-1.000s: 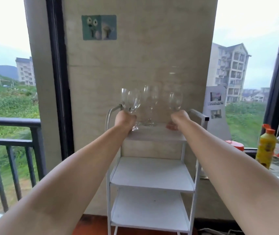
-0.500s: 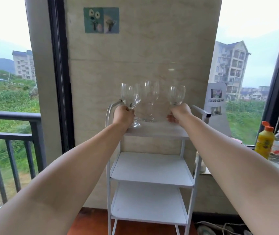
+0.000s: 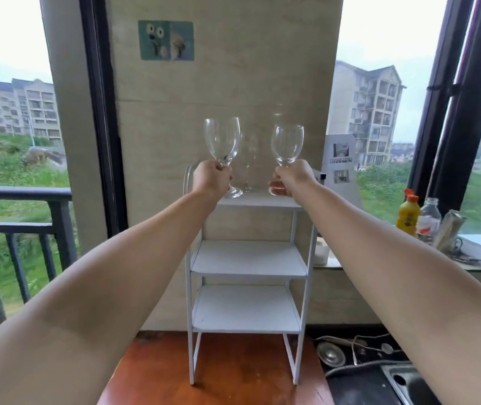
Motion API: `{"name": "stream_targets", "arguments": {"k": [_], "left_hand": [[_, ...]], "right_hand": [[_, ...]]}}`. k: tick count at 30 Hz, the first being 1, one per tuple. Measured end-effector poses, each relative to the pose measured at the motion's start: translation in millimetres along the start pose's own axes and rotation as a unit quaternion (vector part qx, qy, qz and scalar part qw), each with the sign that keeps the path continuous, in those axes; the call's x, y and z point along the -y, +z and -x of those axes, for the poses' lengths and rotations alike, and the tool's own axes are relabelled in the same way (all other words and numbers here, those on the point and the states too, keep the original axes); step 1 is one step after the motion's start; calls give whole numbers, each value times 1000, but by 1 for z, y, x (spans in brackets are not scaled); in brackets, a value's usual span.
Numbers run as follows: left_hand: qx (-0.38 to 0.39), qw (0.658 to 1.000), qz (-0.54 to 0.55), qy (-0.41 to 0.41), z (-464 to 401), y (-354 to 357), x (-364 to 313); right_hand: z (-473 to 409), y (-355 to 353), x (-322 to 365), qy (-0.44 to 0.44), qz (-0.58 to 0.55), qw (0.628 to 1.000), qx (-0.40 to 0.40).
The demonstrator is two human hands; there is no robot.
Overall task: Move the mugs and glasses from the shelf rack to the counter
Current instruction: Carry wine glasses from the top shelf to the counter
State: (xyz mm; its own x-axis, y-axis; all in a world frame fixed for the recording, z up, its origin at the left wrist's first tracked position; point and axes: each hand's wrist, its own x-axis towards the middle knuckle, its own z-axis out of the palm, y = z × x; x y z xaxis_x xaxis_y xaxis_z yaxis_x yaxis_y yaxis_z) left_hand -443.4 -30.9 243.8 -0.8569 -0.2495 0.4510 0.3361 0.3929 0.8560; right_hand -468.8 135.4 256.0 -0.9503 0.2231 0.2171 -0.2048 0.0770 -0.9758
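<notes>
Each hand, left hand (image 3: 211,178) and right hand (image 3: 293,178), grips a clear stemmed wine glass (image 3: 222,140) (image 3: 287,144) by its stem, above the white metal shelf rack (image 3: 248,201)'s top shelf; light, slippery, fragile, so stems suit

Top shelf (image 3: 258,201): third glass (image 3: 247,168) stands at the back, between the two held glasses (image 3: 222,140) (image 3: 287,144).
Behind: wall (image 3: 224,92) just beside the rack (image 3: 248,264).
Left rim: curved handle (image 3: 188,178) just beside the left hand (image 3: 211,179).
Right: bottles (image 3: 408,213) on the sill, well apart.
Lower shelves: open at the front.
</notes>
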Motion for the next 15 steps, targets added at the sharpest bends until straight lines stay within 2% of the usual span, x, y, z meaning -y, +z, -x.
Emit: {"name": "stream_targets", "arguments": {"k": [9, 15], "left_hand": [[92, 996, 19, -1, 99, 15, 0], [206, 978, 19, -19, 177, 70, 17]], "right_hand": [[105, -48, -32, 61, 22, 997, -44], [162, -112, -88, 84, 102, 983, -129]]}}
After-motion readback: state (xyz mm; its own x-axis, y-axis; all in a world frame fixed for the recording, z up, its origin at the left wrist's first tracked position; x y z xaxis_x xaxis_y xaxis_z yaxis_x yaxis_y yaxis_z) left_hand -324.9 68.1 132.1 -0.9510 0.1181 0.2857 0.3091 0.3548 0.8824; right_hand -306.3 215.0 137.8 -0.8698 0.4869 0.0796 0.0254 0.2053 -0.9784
